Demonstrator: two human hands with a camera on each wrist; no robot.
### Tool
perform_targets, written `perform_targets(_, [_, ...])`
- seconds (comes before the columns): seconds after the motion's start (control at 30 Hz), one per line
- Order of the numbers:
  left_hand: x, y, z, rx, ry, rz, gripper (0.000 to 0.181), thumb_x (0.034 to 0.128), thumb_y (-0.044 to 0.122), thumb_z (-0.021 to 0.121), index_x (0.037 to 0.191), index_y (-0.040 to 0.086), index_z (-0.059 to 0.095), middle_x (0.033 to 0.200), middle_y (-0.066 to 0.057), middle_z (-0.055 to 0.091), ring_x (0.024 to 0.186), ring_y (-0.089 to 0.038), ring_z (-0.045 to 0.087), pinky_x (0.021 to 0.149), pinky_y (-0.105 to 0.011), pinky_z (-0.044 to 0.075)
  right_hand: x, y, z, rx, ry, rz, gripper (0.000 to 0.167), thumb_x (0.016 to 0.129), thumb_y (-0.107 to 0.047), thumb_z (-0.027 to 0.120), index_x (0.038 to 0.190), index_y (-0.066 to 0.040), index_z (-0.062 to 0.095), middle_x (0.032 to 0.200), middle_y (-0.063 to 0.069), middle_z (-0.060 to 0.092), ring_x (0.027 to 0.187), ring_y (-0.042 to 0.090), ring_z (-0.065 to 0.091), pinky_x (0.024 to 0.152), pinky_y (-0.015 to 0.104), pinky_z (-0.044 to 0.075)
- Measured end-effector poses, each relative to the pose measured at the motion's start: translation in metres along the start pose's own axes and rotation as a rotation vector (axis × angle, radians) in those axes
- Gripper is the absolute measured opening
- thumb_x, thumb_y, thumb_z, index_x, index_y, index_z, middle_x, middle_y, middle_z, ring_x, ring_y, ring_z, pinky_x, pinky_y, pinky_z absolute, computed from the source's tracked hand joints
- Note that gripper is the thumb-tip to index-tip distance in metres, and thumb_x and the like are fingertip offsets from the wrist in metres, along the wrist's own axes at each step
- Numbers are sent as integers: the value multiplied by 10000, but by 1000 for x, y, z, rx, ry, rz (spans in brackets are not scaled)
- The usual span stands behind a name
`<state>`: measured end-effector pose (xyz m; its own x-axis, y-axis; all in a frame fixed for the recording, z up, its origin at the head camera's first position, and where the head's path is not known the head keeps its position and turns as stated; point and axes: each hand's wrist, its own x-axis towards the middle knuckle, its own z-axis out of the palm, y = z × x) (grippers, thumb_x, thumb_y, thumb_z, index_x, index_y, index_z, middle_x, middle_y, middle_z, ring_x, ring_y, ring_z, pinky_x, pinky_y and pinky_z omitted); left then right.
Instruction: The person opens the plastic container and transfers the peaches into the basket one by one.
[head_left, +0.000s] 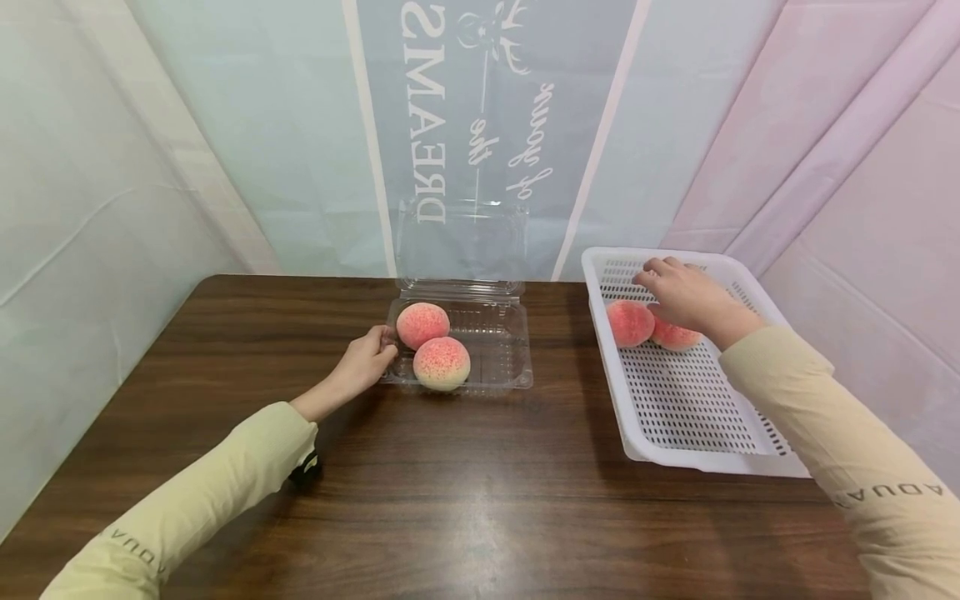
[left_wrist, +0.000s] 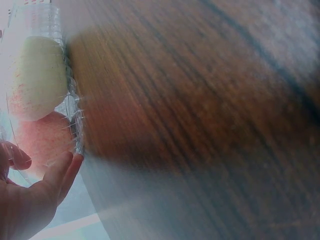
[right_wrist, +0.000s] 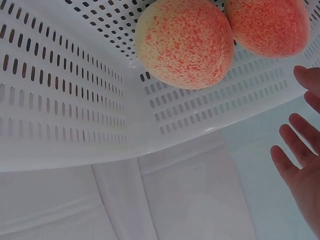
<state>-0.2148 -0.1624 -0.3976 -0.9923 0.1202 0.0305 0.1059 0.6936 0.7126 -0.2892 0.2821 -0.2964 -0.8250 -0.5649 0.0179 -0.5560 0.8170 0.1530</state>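
2 peaches (head_left: 630, 323) beside half-spread right grip (head_left: 692, 293); left grip (head_left: 363, 364) pinches clear container (head_left: 500, 346).

l hand (head_left: 366, 361) prob. pinching; r hand (head_left: 688, 293) w/ fingers (right_wrist: 296, 144) apart

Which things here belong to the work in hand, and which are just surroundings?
Work in hand:
left hand, gripping the clear container
two peaches inside that container
right hand, over the white basket
two peaches in the basket

Just surroundings:
wooden table
lettered backdrop behind
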Motion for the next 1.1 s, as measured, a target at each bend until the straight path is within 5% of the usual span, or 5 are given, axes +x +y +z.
perform_targets(1.1, [0, 0, 0, 11, -5, -7, 394, 858, 97, 392, 1191, -110, 426, 1081, -253, 558, 972, -295, 531, 793, -407, 441, 7, -12, -10, -138, 71, -111, 341, 750, -31, 644, 1088, -4, 600, 1161, 242, 508, 1059, 417, 458, 873, 536, 388])
